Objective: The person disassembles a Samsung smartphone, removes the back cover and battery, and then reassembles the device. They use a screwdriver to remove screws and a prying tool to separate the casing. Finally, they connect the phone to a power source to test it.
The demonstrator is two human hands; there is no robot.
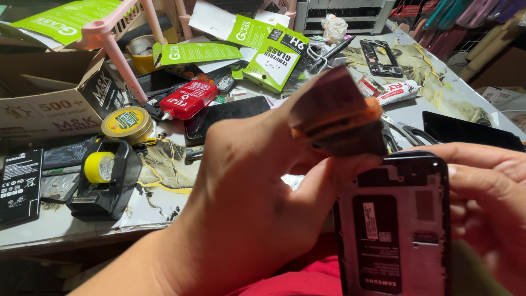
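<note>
- Your left hand (246,197) was closed around a small flat piece (337,118), dark with an orange edge, and held it just above the top of the phone (394,219).
- Your right hand (487,203) gripped the phone by its right side, fingers wrapped along the edge, so both hands were busy and close together, near your lap.
- The phone was already open: its back cover was off and you could see the inner frame with a dark plate and a small label on it (the lower end went out of view).
- The piece in your left hand was blurred, so I could not tell what kind of part it was, or whether it touched the phone.
- My judgement: the opening step was done, and the work inside the phone was in the middle, with nothing closed up yet.
- On the table (482,104) another bare phone frame (381,57) lay well apart, at the far side.
- A red glue bottle (186,100), a tape dispenser (104,178) with a yellow roll, and scissors (408,134) were lying untouched.
- A loose battery (19,183) rested at the left edge, and green screen-protector packs (274,55) lay at the back.
</note>
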